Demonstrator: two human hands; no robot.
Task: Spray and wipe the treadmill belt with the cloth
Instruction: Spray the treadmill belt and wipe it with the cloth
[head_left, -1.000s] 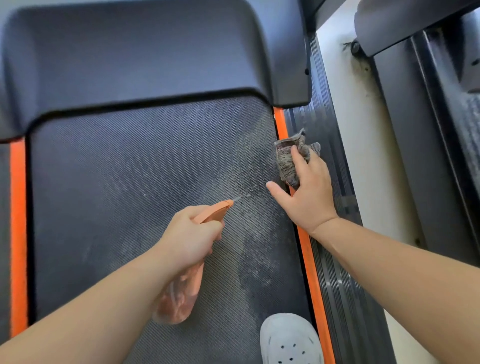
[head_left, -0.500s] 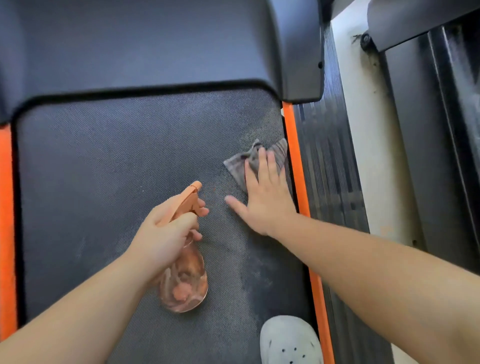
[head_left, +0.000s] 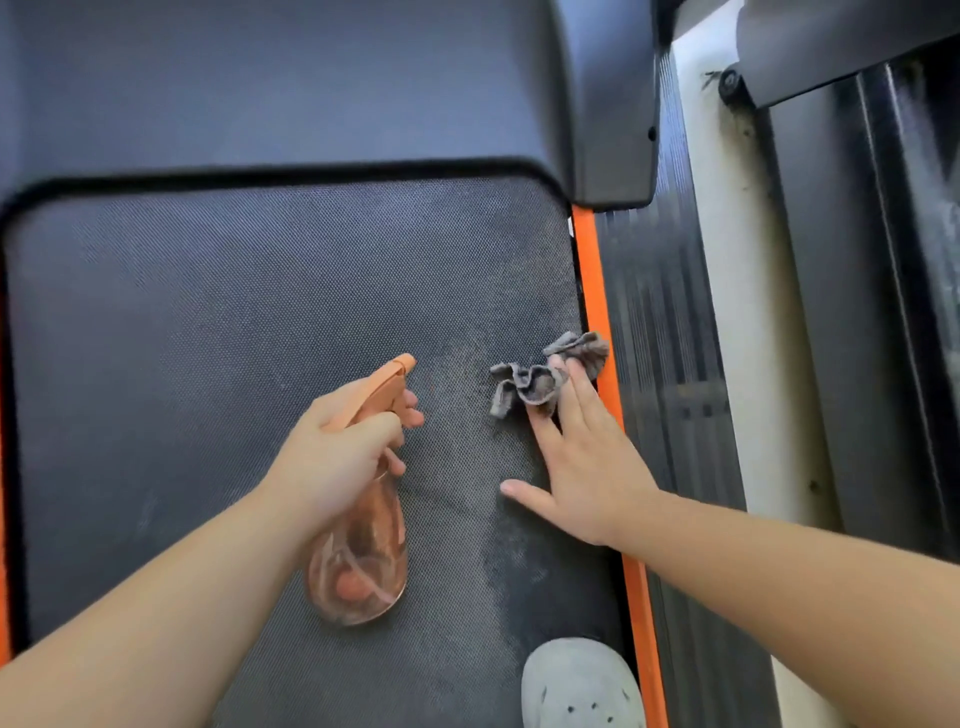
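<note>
Landmark = right orange strip (head_left: 589, 270) along the treadmill belt (head_left: 234, 338).

Cloth (head_left: 530, 384): on the belt, bunched, its right end touching or lapping the strip. The long axis runs across the belt, out from the strip toward the middle. It lies ahead of the right hand (head_left: 587, 483), under the fingertips (head_left: 543, 415), with the palm on the near side.

Right hand: flat, fingers straight and pressing on the cloth, thumb splayed out onto the belt, no grip. It's the nearer hand by far and also sits just beside the strip.

Left hand (head_left: 343, 447): well out from the strip, mid-belt, fingers wrapped round the neck of the spray bottle (head_left: 358, 566) and on the trigger. The nozzle points up the belt and the body hangs down. No spray visible.

A grey damp patch shows along the strip, between the right hand and the shoe (head_left: 576, 686). My read is that the wipe needs to drag back along the strip through that patch.

Changes:
- 1 s ago: cloth held up off the belt over the strip, bottle spraying at a spot just beside it.
- 0.5 s ago: cloth spread flatter under the fingers, further up the strip.
- Now: cloth pulled nearer and rucked up, so a stroke is under way. The bottle has backed off from the strip.
</note>
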